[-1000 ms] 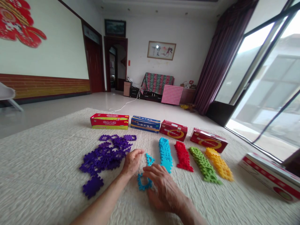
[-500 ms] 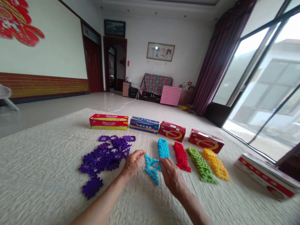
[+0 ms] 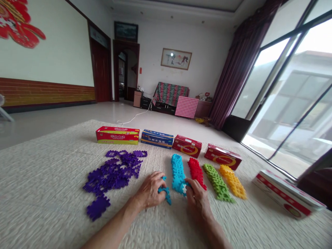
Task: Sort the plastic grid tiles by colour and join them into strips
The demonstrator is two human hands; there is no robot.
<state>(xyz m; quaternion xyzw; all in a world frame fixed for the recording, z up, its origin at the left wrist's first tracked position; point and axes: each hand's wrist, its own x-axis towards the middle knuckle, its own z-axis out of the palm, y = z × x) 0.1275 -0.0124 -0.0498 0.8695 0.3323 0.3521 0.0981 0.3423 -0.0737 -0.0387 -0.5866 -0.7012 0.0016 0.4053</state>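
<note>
Cyan plastic piece (image 3: 165,192) — in L hand (image 3: 149,190), fingers curled; R hand (image 3: 197,199) fingers together against cyan stack (image 3: 178,174).

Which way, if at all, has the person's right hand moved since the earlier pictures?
Yes: the person's right hand moved rightward and forward, judged against the stack of red plastic tiles, whose near end it now reaches.

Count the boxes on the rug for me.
5: a red-and-yellow box, a blue box and two red boxes in a row across the far side of the rug, and a white-and-red box at the right.
</note>
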